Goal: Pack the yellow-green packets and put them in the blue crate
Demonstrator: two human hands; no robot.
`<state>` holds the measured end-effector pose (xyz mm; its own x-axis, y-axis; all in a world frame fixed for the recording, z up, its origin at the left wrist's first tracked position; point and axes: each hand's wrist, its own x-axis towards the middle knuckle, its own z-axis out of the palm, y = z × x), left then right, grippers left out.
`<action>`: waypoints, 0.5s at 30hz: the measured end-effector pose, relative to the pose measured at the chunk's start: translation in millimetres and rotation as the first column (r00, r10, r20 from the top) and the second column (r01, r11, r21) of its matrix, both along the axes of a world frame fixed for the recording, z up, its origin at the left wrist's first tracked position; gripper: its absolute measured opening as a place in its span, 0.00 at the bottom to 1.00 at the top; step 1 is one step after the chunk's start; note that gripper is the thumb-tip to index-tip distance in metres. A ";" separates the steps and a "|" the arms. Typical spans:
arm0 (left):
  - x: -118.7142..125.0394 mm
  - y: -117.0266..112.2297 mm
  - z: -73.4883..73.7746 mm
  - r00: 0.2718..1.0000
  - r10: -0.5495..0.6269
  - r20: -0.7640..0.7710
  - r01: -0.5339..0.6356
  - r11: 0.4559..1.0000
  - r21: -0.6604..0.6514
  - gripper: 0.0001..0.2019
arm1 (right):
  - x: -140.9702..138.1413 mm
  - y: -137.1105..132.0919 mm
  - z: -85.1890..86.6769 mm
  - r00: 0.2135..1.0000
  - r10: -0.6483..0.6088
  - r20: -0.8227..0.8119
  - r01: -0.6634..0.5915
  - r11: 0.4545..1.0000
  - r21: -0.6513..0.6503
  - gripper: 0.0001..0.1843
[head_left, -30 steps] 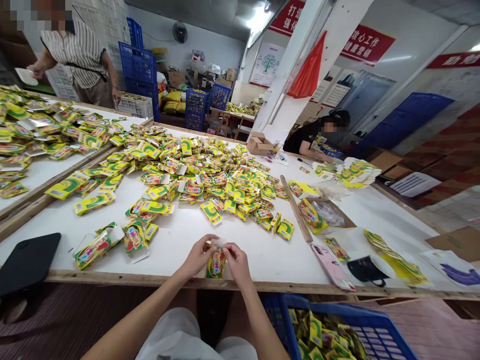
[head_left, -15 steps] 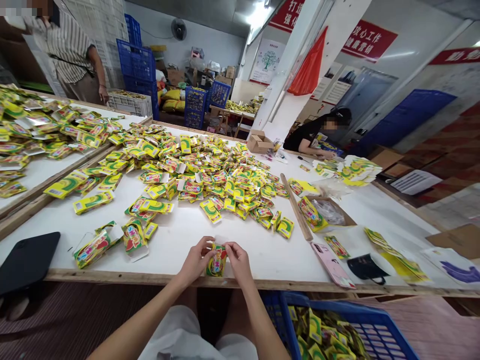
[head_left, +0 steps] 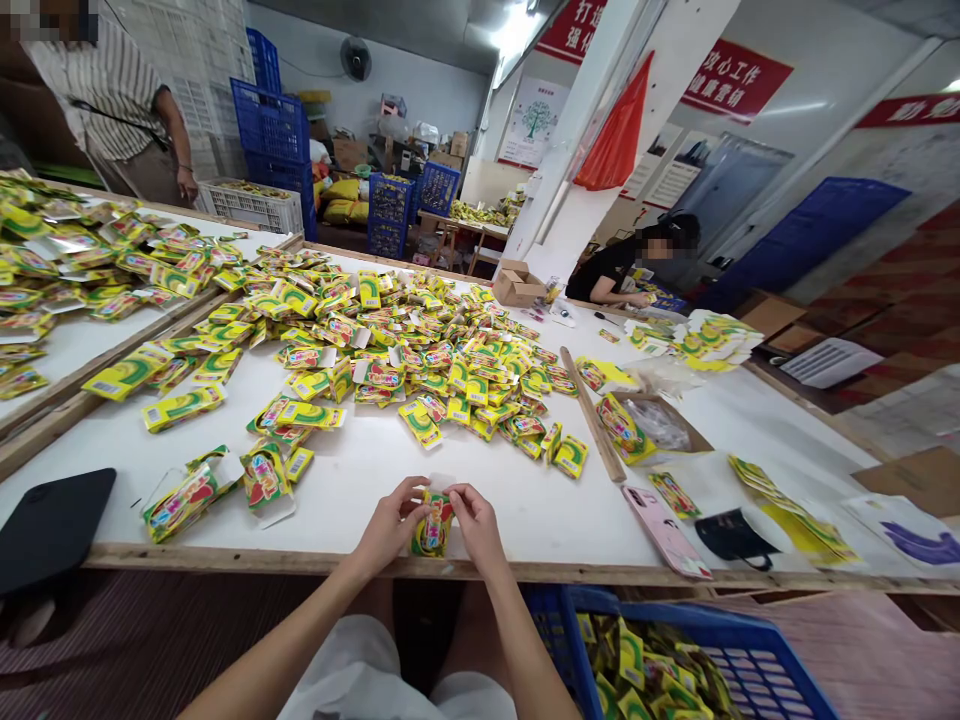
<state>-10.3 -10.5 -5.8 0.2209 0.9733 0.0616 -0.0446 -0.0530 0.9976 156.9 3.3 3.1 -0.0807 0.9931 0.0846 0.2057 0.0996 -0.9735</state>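
Note:
Near the front edge of the white table, a small yellow and green printed carton is between my two hands. My left hand is closed on its left side, thumb across the upper front. With thumb and fingertips together, my right hand pinches its upper right corner. A pale flap shows at the carton's top end. Beyond the hands spreads a large heap of similar cartons. A few more cartons lie to the left, some with white flaps sticking out.
A wooden strip runs along the table's right part. Beside it are a pink phone, a black cup-like item and an open box. A blue crate of cartons stands below the edge. Two people are beyond the table.
My hands and the carton stay almost in place. The person at the far left has shifted slightly left, and the seated person's arm has moved a little.

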 end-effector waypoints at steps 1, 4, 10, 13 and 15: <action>-0.4 0.1 0.1 1.000 -0.003 0.006 0.003 1.000 -0.003 0.16 | 0.1 -0.2 1.2 1.000 0.005 -0.003 -0.005 1.000 -0.001 0.16; -1.1 -0.4 0.3 1.000 -0.006 0.009 0.006 1.000 -0.010 0.17 | 0.6 -0.9 5.3 0.999 0.027 -0.022 -0.028 1.000 -0.010 0.16; -2.6 -0.3 0.0 0.999 0.000 -0.044 0.001 1.000 0.015 0.14 | 0.2 -1.5 4.3 0.997 0.068 -0.043 -0.069 0.998 -0.006 0.15; -2.4 1.6 1.0 0.996 0.014 -0.083 -0.010 0.999 0.047 0.10 | -1.4 -1.4 -1.7 0.999 0.037 -0.008 -0.036 0.999 0.020 0.14; 0.1 2.4 2.2 0.995 0.038 -0.092 -0.029 0.995 0.093 0.09 | -2.6 -1.1 -5.5 1.000 0.007 0.029 -0.008 1.000 0.028 0.14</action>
